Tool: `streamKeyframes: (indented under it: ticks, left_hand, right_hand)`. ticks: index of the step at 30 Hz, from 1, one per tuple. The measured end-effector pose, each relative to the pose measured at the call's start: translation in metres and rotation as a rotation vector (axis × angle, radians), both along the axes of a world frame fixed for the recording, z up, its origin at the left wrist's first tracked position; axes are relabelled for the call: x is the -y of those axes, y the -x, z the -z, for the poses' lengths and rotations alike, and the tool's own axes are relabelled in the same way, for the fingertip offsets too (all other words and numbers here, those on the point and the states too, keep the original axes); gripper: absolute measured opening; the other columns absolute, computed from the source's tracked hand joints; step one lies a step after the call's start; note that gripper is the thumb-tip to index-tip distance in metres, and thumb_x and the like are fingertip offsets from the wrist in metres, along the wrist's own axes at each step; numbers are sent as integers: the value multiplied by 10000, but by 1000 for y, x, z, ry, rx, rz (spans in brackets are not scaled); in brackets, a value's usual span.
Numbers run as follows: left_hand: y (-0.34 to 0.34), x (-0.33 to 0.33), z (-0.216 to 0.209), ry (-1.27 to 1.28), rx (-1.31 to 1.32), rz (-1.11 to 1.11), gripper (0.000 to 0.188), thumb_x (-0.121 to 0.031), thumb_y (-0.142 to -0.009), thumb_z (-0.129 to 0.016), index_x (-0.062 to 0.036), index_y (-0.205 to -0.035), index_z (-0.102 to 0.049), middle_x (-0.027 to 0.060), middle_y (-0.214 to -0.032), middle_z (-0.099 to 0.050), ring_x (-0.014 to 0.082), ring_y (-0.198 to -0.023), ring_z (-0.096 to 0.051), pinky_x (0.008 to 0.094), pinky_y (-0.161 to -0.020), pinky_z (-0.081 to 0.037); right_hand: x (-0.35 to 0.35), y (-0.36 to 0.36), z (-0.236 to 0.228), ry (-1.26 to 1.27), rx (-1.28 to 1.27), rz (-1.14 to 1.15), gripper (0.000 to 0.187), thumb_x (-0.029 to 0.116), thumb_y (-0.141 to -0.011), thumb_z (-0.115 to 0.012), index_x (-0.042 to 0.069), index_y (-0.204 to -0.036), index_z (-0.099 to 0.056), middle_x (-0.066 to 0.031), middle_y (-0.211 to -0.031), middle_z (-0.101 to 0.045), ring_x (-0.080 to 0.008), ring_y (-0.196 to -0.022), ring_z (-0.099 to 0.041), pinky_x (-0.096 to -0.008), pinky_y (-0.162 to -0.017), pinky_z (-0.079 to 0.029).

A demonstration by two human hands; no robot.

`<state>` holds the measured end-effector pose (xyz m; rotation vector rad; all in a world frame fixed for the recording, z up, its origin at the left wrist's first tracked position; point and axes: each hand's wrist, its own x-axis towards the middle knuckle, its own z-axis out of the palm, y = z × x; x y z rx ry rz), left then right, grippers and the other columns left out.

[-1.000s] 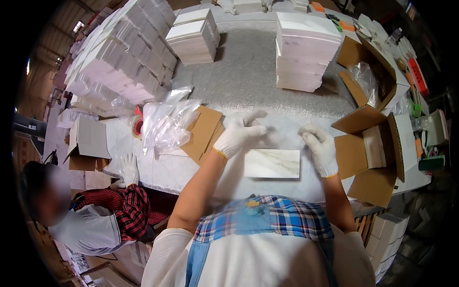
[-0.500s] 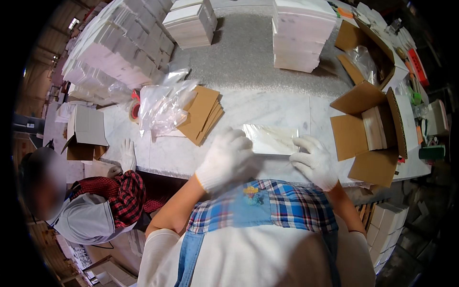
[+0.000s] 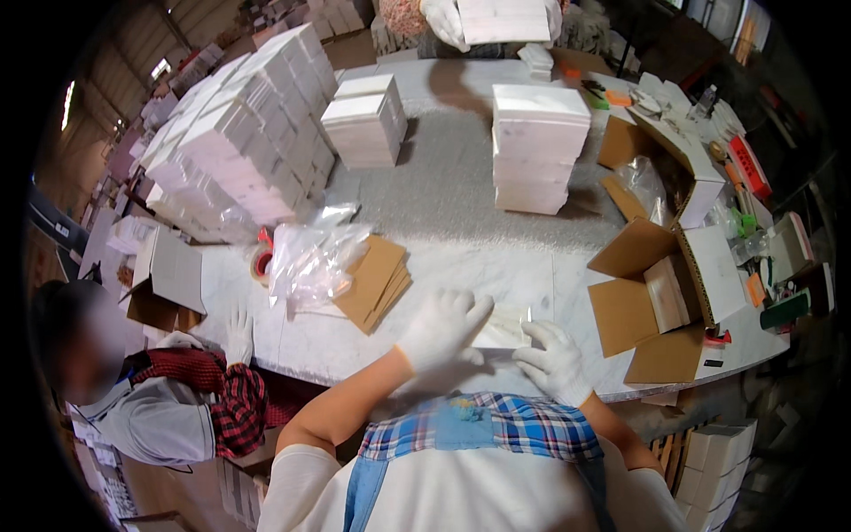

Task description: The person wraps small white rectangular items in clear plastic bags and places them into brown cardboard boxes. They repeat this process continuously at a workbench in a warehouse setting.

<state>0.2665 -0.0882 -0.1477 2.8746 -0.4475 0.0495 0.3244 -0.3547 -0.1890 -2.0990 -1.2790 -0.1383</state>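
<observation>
A pale marble-look tile (image 3: 503, 332) in shiny see-through film lies before me by the table's near edge. My left hand (image 3: 446, 330), in a white knit glove, covers its left part with curled fingers, the thumb along the near side. Gloved too, my right hand (image 3: 556, 362) grips the right end with bent fingers. Further left, a heap of plastic bags (image 3: 310, 266) partly overlaps several brown cardboard sheets (image 3: 376, 282). A roll of tape (image 3: 261, 262) sits behind the bags. At my right stands an open cardboard box (image 3: 614, 317) with tiles inside.
Tall tile stacks (image 3: 239, 146) fill the far left; another stack (image 3: 538, 151) stands further back. A second open box (image 3: 625, 142) holds plastic. At left, a co-worker's gloved hand (image 3: 238, 335) rests by a box (image 3: 168, 270). Across the table, another person holds a tile (image 3: 503, 19).
My view has tilted up, bringing the person across the table into sight. My left hand has shifted further over the wrapped tile, covering more of it; my right hand stays at its right end.
</observation>
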Motion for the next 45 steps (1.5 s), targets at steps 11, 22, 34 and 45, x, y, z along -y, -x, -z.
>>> streamKeyframes:
  ticks: [11, 22, 34, 45]
  left_hand:
    - [-5, -6, 2, -114, -64, 31, 476, -220, -890, -686, -24, -1286, -507, 206, -1005, -644, 423, -941, -648, 501, -844, -532]
    - [-16, -10, -24, -73, -202, 91, 297, -166, -891, -662, -38, -1109, -505, 209, -964, -665, 452, -914, -679, 512, -803, -556]
    - [-14, 1, -5, -164, -166, 54, 323, -133, -926, -589, -45, -1230, -520, 224, -1013, -650, 425, -911, -678, 510, -792, -567]
    - [-3, 0, -5, -212, 41, 137, 793, -516, -852, -724, 24, -1394, -515, 194, -979, -629, 323, -870, -613, 427, -742, -494]
  right_hand:
    - [-2, -4, -10, 42, 108, -57, 219, 198, -795, -767, 199, -1013, -753, -102, -1276, -658, -329, -1191, -616, -454, -916, -523]
    - [-9, -11, -28, -33, 249, -102, 216, 136, -735, -730, 150, -951, -724, -117, -1172, -690, -304, -1017, -674, -421, -772, -564]
    - [-11, -22, -30, -5, 353, -50, 223, 167, -737, -761, 161, -957, -727, -95, -1210, -699, -309, -1055, -667, -409, -810, -552]
    - [-2, -18, 3, 28, 90, 29, 382, 218, -782, -784, 72, -1131, -732, -194, -1257, -641, -401, -1063, -630, -472, -851, -534]
